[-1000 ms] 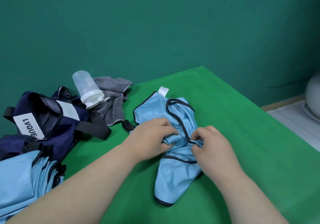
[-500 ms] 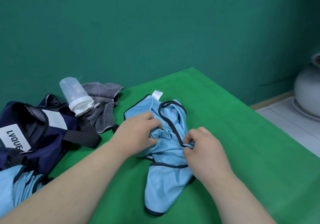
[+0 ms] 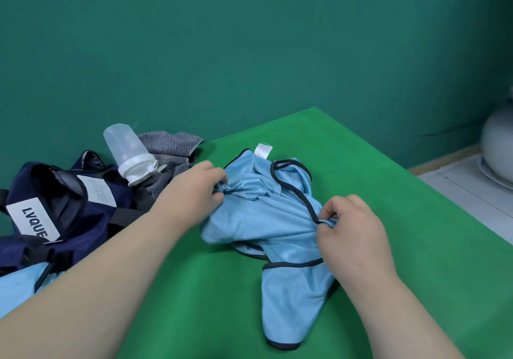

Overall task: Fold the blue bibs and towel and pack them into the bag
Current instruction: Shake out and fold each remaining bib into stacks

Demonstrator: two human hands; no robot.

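Your left hand [image 3: 194, 189] has its fingers curled round a bunched fold at the left edge of the light blue bib [image 3: 263, 214]. Your right hand [image 3: 352, 225] pinches the bib's dark trim [image 3: 291, 189] between thumb and fingertips at its right edge. The cloth is drawn between your two hands, with creases running across it from one grip to the other. The bib lies crumpled on the green table [image 3: 402, 233]. Its far end carries a small white tag [image 3: 263, 150], and its near end lies toward you as a rounded flap edged in the same trim.

The navy bag [image 3: 91, 220] lies open to the left of the bib, beyond your left forearm, with a white label [image 3: 34, 221] reading "LVQUE" and black straps across it. A clear plastic bottle [image 3: 126, 147] with a white cap lies tilted on the far edge of the bag, cap end toward the bib. The grey striped towel [image 3: 177, 147] lies rumpled behind the bottle, to the far left of the bib; your left hand hides whether the two touch. More light blue cloth [image 3: 16, 283] lies well to the left of the bib on the near side of the bag, partly cut off by the frame. Far to the right of the bib, off the table, a pale rounded pot [image 3: 499, 136] stands on a tiled floor.
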